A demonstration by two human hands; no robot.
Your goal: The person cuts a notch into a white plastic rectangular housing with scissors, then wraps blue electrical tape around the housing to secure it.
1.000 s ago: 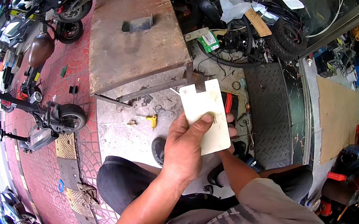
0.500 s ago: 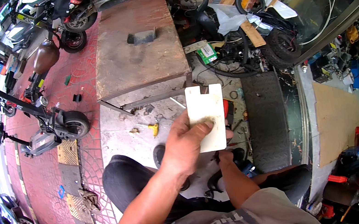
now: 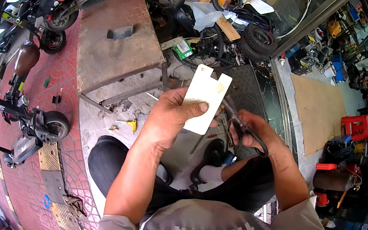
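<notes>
My left hand (image 3: 174, 116) grips a flat white plastic-looking plate (image 3: 205, 100), thumb on top and the other fingers mostly hidden beneath. The plate has rounded corners, a square notch in its far edge and dark smudges, and it tilts to the right. Close by on the right, my right hand (image 3: 260, 132) is closed on a pair of scissors (image 3: 243, 127) with black handles. Their blades point up toward the plate's right edge; whether they touch it I cannot tell.
Ahead stands a low worn wooden table (image 3: 114, 61). Right of it are a green and white box (image 3: 182, 48), tyres (image 3: 259, 42) and wood scraps. A small yellow object (image 3: 132, 125) lies on the floor. Scooters (image 3: 28, 124) stand at left, a red stool (image 3: 356, 128) at right.
My right hand has come up from near the floor with the scissors. The plate has turned clockwise in my left hand. The whole view has shifted, so the surroundings sit further left.
</notes>
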